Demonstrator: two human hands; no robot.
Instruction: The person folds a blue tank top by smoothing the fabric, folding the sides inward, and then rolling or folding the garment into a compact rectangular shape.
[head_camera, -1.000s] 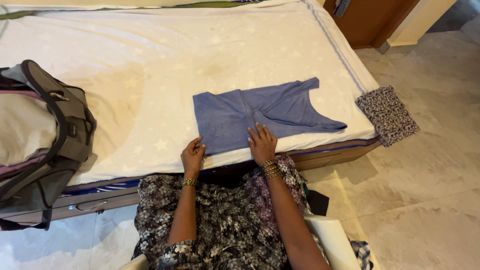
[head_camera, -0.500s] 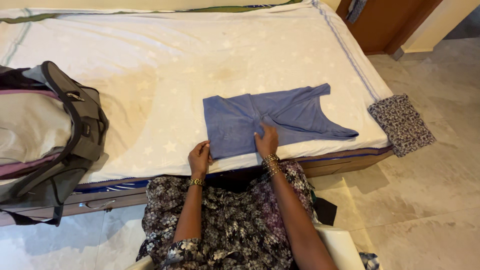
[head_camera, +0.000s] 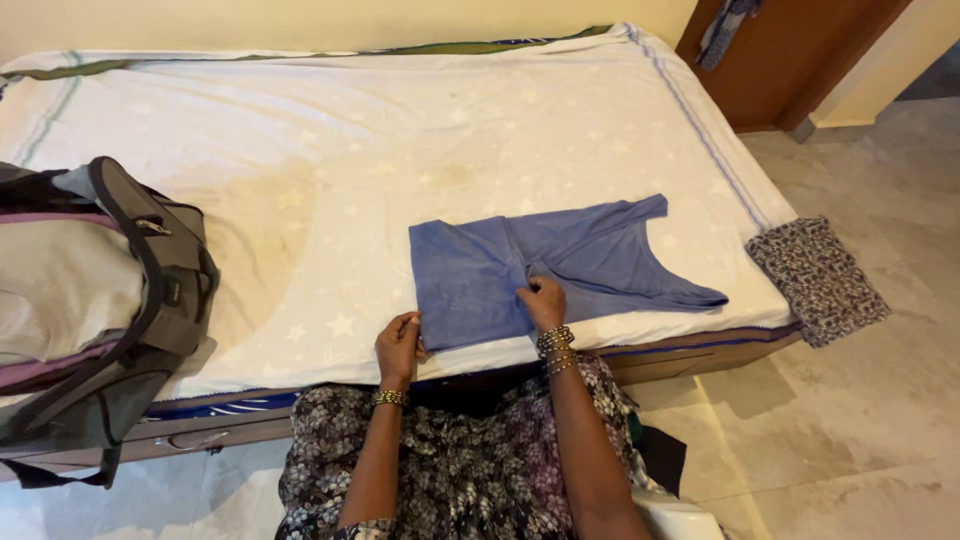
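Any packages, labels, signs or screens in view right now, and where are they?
None: no package, label, sign or screen shows.
Nearest to a container: grey duffel bag with black straps, stuffed full, on the bed's left edge.
Both hands rest on the blue sleeveless top, spread on the white star-print bedsheet.

My right hand, flat with fingers spread on the blue top a second ago, has curled and now pinches the fabric at the middle fold. My left hand has closed further on the garment's near left corner. My view has shifted back, so the bed sits lower in frame.
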